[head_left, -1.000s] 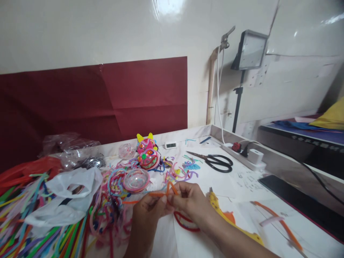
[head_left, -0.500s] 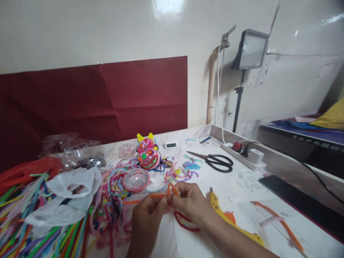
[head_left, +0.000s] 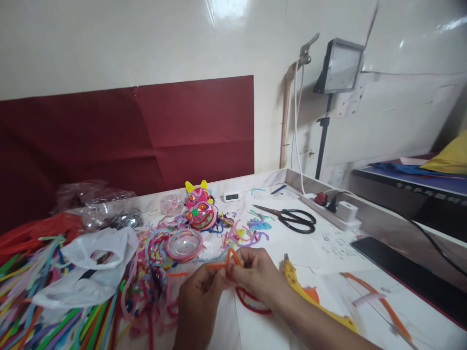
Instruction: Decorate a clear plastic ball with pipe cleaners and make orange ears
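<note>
Left hand point(head_left: 199, 291) and right hand point(head_left: 257, 274) pinch an orange pipe cleaner point(head_left: 231, 253), low centre of the frame.
From here I see it peaking above the meeting fingertips, one length running left; the left wrist rises from the bottom edge, the right forearm slants in from the lower right, beside a red loop point(head_left: 246, 305).

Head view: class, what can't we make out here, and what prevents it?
All in the head view:
Orange stem: pinched part hidden by the left hand and right hand.
Red loop: partly covered by the right hand.
White display: digits too small.
Paper markings: too small, blurred.
Coloured stems: cut off by left and bottom edges.
</note>
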Action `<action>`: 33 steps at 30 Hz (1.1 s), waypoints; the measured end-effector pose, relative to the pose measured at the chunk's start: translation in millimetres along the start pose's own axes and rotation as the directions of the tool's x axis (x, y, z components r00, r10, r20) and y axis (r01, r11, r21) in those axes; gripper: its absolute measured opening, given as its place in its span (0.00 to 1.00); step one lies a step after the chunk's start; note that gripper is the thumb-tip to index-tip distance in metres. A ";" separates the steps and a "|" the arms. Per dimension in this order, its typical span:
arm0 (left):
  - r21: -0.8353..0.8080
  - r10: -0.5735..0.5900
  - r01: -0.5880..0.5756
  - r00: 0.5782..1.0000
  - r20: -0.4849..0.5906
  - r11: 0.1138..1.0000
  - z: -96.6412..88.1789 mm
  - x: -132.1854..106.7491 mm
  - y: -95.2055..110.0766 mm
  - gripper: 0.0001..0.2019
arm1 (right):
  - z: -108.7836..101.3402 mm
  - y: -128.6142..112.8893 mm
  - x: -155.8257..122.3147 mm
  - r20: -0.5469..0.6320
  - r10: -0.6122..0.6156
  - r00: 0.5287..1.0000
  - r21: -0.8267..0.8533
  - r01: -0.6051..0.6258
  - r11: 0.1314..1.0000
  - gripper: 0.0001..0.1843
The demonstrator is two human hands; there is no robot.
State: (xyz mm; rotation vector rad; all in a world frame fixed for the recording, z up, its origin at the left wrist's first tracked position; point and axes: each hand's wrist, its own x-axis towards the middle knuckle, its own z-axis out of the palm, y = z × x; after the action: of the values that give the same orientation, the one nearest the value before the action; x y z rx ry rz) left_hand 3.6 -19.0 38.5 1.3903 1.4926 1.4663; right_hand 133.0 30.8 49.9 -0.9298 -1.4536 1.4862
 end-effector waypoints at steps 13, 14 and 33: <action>0.672 0.825 -0.685 0.530 0.194 0.282 -4.2 -1.1 -16.5 0.11 | 2.2 -7.5 -1.8 0.058 0.088 0.994 0.124 -0.095 0.988 0.07; 0.637 0.793 -0.681 0.584 0.173 0.362 -4.5 -1.2 -13.5 0.10 | 1.7 -7.0 -1.7 0.068 0.080 0.994 0.139 -0.089 0.986 0.08; -0.235 -0.159 0.167 0.986 0.055 0.957 3.3 5.2 3.3 0.11 | -8.3 -9.7 -9.2 0.147 0.098 0.984 0.020 -0.102 0.995 0.07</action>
State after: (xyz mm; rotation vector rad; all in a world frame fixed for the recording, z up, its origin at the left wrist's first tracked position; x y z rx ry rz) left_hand 6.2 -13.7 42.3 1.1168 1.3249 1.4556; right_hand 144.7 25.2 58.7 -0.9047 -1.5052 1.6746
